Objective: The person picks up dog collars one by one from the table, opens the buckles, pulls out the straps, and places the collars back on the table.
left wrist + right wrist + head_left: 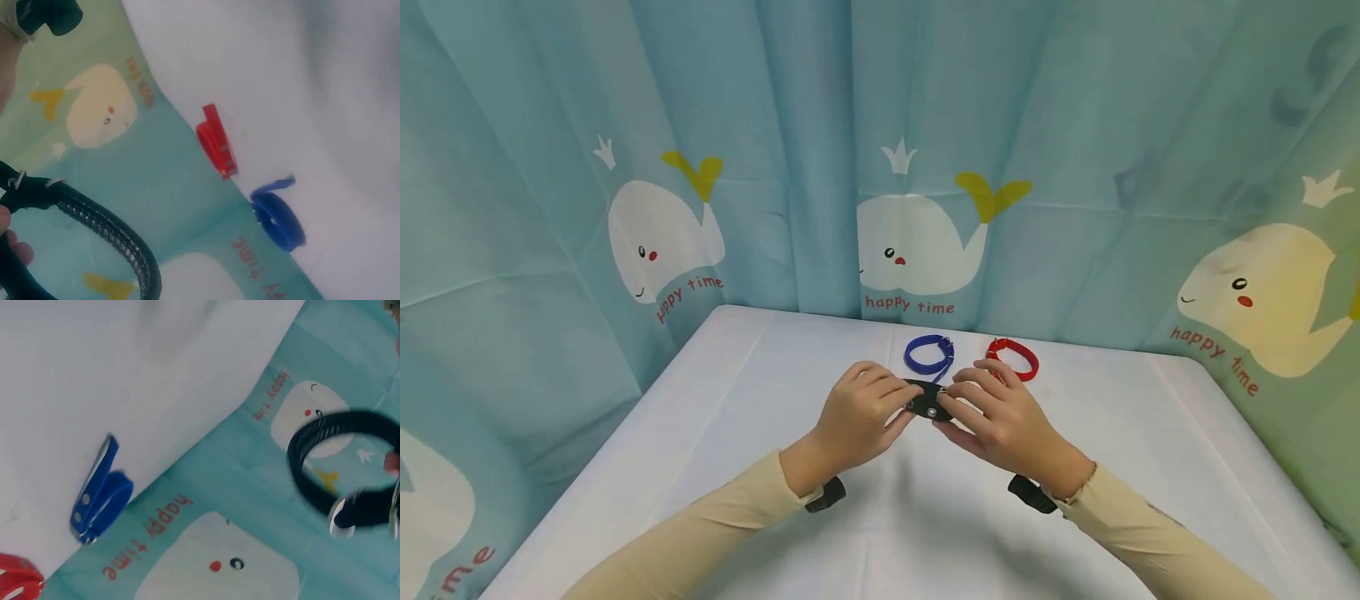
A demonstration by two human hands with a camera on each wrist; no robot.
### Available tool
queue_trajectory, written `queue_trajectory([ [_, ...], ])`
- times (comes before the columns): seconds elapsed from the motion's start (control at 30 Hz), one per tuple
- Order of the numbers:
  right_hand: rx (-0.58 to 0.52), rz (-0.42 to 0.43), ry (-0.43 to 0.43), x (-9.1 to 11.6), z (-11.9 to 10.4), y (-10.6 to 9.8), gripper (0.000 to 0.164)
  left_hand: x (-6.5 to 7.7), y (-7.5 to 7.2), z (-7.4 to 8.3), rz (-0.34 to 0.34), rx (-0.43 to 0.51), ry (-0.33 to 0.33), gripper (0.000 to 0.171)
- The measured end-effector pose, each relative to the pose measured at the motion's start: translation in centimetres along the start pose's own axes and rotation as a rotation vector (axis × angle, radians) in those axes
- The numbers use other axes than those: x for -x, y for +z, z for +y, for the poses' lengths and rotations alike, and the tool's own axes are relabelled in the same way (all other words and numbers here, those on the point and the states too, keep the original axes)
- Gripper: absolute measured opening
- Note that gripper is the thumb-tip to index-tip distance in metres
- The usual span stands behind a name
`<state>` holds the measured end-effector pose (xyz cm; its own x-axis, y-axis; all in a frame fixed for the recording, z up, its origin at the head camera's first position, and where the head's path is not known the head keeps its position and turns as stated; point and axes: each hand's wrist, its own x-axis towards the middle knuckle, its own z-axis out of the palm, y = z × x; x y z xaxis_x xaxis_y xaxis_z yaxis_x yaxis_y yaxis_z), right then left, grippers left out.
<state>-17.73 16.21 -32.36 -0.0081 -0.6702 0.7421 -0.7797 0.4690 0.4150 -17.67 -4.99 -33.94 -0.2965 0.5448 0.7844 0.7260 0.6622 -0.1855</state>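
Observation:
Both hands hold a black collar point(931, 402) up above the white table, near the middle of the head view. My left hand point(863, 414) pinches its left end between thumb and fingers. At the other end, my right hand point(1000, 421) grips the strap next to a metal ring. In the left wrist view the black collar point(106, 228) forms a loop with a mesh-like inner face; metal loops also show on the collar point(369, 509) in the right wrist view. Beyond the hands lie a coiled blue collar point(910, 357) and a coiled red collar point(1034, 362), both with metal fittings.
The white table point(805, 350) has its far edge just behind the two coiled collars. A light blue curtain point(820, 167) with printed whales hangs around the back and sides. Black devices are strapped under both wrists, one at the left wrist point(827, 495).

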Motion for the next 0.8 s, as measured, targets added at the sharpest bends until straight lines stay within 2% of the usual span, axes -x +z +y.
queue_trajectory([
  [0.13, 0.003, -0.052, 0.002, -0.34, -0.28, 0.37, 0.039, -0.24, 0.28, -0.07, -0.002, -0.016, 0.023, 0.025],
  [0.37, -0.063, 0.051, -0.054, -0.09, 0.25, 0.19, 0.034, -0.02, 0.06, -0.51, -0.021, -0.010, 0.019, 0.026],
  [0.6, -0.174, 0.011, -0.001, 0.31, 0.48, 0.16, 0.036, 0.29, 0.26, -0.35, 0.034, 0.051, 0.063, 0.026],
  [0.8, -0.135, 0.057, -0.024, -0.15, -0.32, -0.03, 0.034, 0.19, 0.53, -0.27, 0.027, 0.046, 0.060, 0.025],
])
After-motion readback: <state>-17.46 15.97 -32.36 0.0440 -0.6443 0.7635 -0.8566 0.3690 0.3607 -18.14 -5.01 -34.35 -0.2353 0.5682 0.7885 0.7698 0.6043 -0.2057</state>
